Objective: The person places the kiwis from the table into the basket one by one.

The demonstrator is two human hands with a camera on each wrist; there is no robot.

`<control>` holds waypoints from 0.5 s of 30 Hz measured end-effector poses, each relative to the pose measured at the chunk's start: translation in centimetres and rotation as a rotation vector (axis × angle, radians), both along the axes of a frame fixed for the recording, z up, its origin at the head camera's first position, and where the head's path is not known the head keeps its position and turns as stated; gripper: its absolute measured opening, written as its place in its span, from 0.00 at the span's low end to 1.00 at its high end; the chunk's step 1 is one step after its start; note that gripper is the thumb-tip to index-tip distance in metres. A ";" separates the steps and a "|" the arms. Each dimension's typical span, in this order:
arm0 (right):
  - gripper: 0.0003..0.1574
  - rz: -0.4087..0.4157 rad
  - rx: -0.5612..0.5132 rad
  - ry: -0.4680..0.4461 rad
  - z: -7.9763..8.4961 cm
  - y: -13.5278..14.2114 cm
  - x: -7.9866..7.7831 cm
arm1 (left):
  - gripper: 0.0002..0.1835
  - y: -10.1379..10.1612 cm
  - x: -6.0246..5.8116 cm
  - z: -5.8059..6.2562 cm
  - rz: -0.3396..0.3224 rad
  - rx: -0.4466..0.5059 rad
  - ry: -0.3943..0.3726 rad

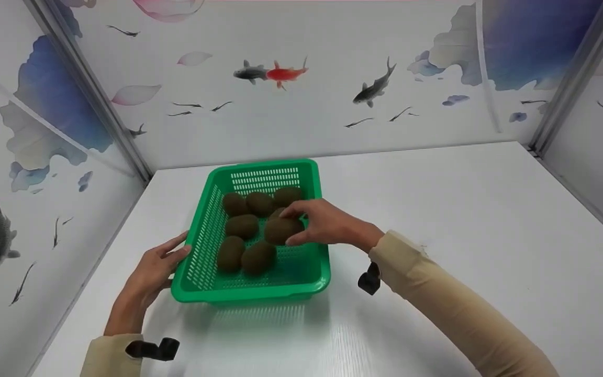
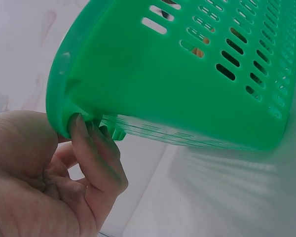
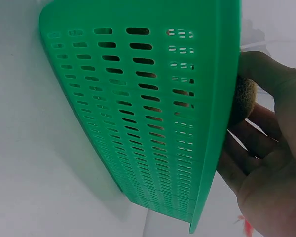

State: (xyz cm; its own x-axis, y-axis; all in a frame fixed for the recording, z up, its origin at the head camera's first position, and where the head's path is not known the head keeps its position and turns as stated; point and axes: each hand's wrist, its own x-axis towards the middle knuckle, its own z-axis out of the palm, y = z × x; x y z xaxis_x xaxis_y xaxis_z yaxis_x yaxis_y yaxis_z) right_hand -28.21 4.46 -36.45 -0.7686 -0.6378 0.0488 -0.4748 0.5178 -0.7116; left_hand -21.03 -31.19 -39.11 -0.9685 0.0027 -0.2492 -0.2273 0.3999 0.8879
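Observation:
A green plastic basket (image 1: 252, 294) with slotted walls stands on the white table, several brown, fuzzy kiwis (image 1: 242, 226) inside it. My right hand (image 1: 330, 222) reaches over the basket's right rim and holds one kiwi (image 1: 282, 231) between thumb and fingers, overlapping another kiwi behind it in the head view. That fruit (image 3: 245, 96) peeks out past the rim in the right wrist view. On the opposite side, my left hand (image 1: 149, 269) grips the basket's left rim. The left wrist view shows its curled fingers (image 2: 96, 163) under the rim's edge.
The white tabletop (image 1: 437, 209) extends to the right of the basket. Behind it rises a white panel (image 1: 301, 120) painted with fish and petals, and similar panels flank the table, joined by grey metal posts (image 1: 92, 94).

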 end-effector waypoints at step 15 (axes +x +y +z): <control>0.30 0.008 0.087 0.000 0.1 -0.4 0.1 | 0.32 0.0 -0.1 0.0 -0.002 -0.014 0.004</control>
